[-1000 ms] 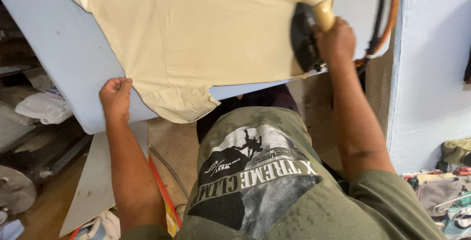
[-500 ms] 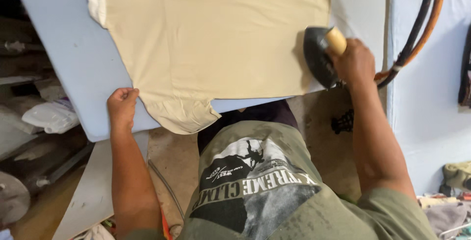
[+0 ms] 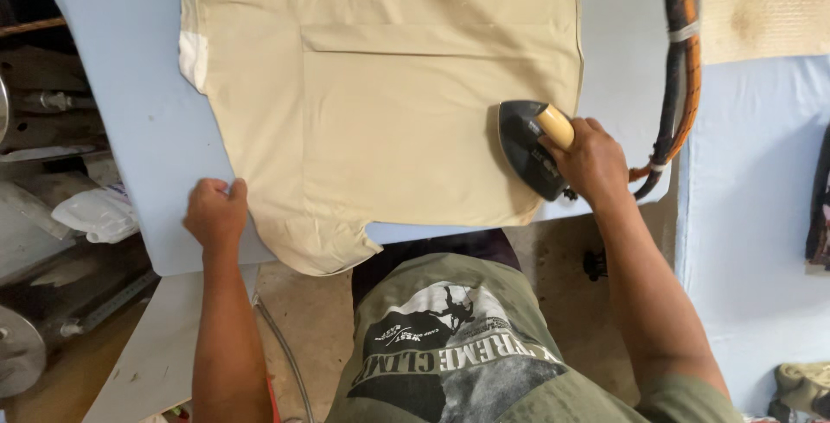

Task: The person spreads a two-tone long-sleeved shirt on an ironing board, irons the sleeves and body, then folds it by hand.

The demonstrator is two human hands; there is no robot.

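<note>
A beige garment [image 3: 389, 103] lies spread flat on a pale blue ironing board [image 3: 156, 129]. My right hand [image 3: 592, 164] grips the wooden handle of a black iron [image 3: 529, 146], which rests on the garment's right lower part. My left hand [image 3: 216, 214] presses on the garment's lower left edge, fingers curled over the cloth at the board's near side. One sleeve [image 3: 324, 250] hangs over the board's front edge.
A thick black and orange cable [image 3: 679, 69] runs down the board's right side to the iron. A pale blue wall [image 3: 752, 216] is to the right. Metal parts and a white cloth [image 3: 99, 214] sit at the left, below the board.
The iron has slid toward me and a little to the left across the garment. The view has shifted, so more of the garment shows. My left hand stays on the lower left edge.
</note>
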